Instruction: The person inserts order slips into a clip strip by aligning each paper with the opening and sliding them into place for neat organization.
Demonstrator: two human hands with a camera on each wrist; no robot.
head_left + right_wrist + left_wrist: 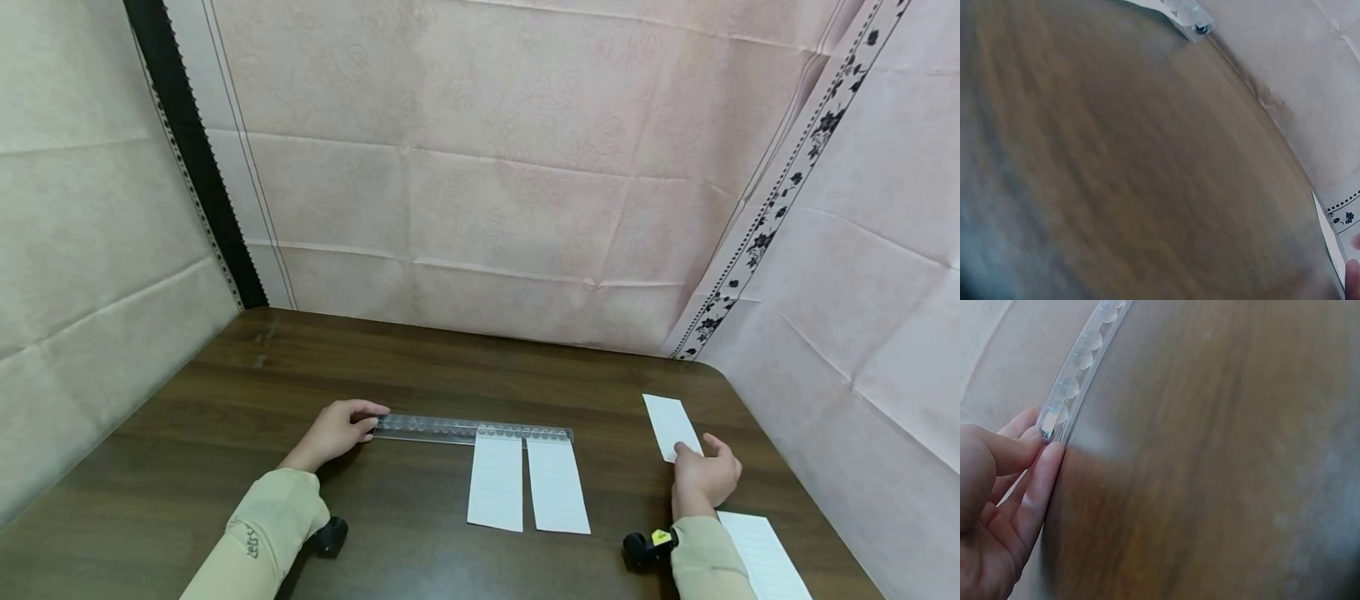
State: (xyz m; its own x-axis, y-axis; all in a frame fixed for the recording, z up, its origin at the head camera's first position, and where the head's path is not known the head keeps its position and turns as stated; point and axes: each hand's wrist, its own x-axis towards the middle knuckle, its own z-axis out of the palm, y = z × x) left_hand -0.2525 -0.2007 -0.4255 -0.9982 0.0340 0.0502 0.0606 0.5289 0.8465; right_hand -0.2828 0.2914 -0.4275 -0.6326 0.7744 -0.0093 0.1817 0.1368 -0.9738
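Left hand (333,435) pinches the left end of a clear ruler (423,428) on the brown table (397,517); I see two paper strips (497,487) meeting its right part. Right hand (707,482) pinches another strip (670,421) by its near end.

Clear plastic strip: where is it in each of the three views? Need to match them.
Head: clear plastic strip slightly below centre, running left to right, left hand at its left end.
Left wrist: upper left, slanting from the fingers up to the top edge.
Right wrist: only one end, at the top, just right of centre.
Shared landmark: brown tabletop, in all three views.
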